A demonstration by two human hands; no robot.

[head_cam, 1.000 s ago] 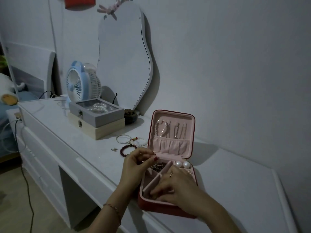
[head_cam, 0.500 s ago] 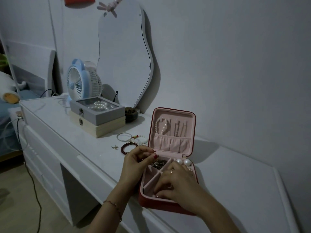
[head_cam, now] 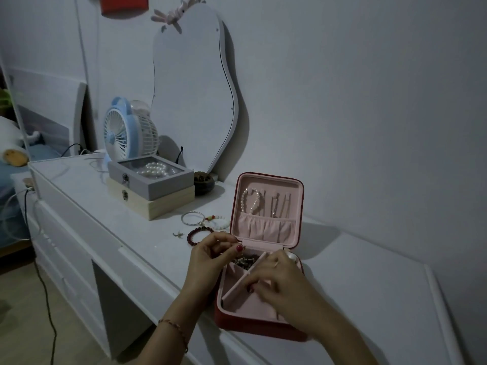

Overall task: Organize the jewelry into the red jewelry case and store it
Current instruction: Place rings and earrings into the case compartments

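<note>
The red jewelry case [head_cam: 261, 321] lies open under both hands. The left hand [head_cam: 210, 255] pinches a small item at its rear-left corner. The right hand [head_cam: 279, 281] curls inside; its grip state cannot be told.

**Surfaces and Finishes on the Dresser**

Smooth, faintly glossy white top on the dresser [head_cam: 342, 285]; matt red leather-like shell on the jewelry case [head_cam: 237, 321], lined inside with soft, matt pink fabric, gathered into a pleated cloth pocket [head_cam: 266, 229] in the lid; glossy pearl strand [head_cam: 249, 202] hung above the pocket; polished dark red beads on a bracelet [head_cam: 196, 234]; thin, shiny metal on the bangle [head_cam: 192, 218]; pale bare wood on the lower box [head_cam: 168, 206], small metal clasp at its front; matt grey upper box [head_cam: 158, 185] with a clear glazed lid over lustrous pearls; smooth blue and white plastic on the fan [head_cam: 123, 135]; matt painted wall [head_cam: 369, 101].
</note>
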